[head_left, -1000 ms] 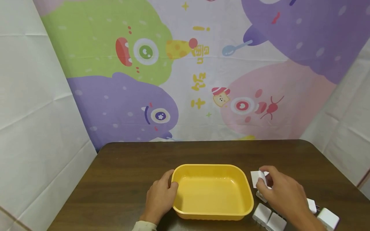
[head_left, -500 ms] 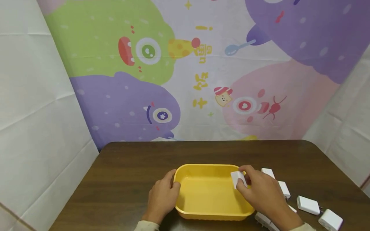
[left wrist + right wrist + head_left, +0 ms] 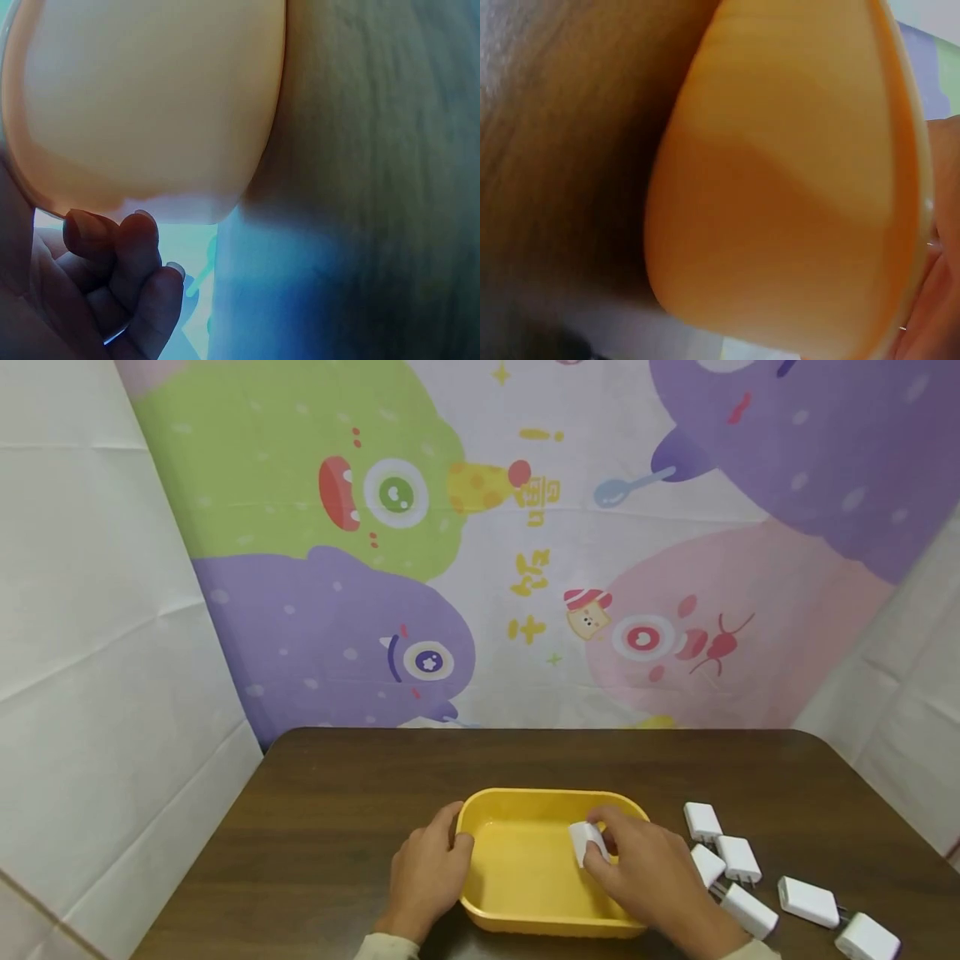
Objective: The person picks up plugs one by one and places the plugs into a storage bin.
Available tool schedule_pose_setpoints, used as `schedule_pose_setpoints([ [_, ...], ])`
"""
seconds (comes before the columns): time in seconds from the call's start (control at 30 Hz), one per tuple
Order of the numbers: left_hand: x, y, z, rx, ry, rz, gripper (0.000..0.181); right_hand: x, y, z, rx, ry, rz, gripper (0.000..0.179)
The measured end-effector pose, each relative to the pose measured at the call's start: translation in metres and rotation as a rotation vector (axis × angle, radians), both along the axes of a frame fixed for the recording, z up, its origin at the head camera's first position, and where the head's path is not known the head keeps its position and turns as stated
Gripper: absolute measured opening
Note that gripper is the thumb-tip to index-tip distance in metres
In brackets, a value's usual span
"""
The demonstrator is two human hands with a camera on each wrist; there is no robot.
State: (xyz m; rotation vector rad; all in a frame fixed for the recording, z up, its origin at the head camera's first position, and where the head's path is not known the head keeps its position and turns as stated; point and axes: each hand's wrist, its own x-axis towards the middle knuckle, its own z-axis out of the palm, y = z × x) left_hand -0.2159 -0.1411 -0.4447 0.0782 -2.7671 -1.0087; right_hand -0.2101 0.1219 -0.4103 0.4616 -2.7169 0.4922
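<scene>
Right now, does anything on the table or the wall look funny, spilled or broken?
Yes, the cartoon backdrop looks funny: its monsters and yellow writing are turned sideways. The white chargers right of the yellow tray lie at mixed angles, but I see nothing spilled or broken.

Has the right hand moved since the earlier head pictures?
Yes. Against the printed backdrop, the right hand went left, from beside the yellow tray to over it, with a white block.
</scene>
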Motion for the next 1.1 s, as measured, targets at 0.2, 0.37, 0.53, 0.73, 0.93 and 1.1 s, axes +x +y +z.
schedule_pose_setpoints([
  [0.2, 0.0, 0.0, -0.002, -0.012, -0.002, 0.011, 0.043, 0.001, -0.012, -0.006, 0.032, -0.043, 0.031, 0.018],
  [0.37, 0.0, 0.0, -0.004, -0.008, -0.004, 0.017, 0.044, 0.003, -0.023, -0.012, 0.06, 0.038, 0.129, 0.018],
  [0.53, 0.0, 0.001, -0.003, -0.006, -0.007, 0.016, 0.044, 0.001, -0.033, -0.013, 0.083, 0.072, 0.191, 0.02],
  [0.73, 0.0, 0.002, 0.0, -0.011, 0.003, 0.007, 0.044, 0.0, -0.046, -0.012, 0.065, 0.078, 0.255, 0.02],
  [0.93, -0.001, 0.001, 0.0, -0.014, 0.026, 0.003, 0.044, -0.004, -0.055, -0.012, 0.069, 0.048, 0.292, 0.02],
  [1.1, 0.001, 0.0, -0.002, -0.014, 0.034, 0.0, 0.043, -0.008, -0.062, -0.013, 0.035, -0.134, 0.326, 0.019],
])
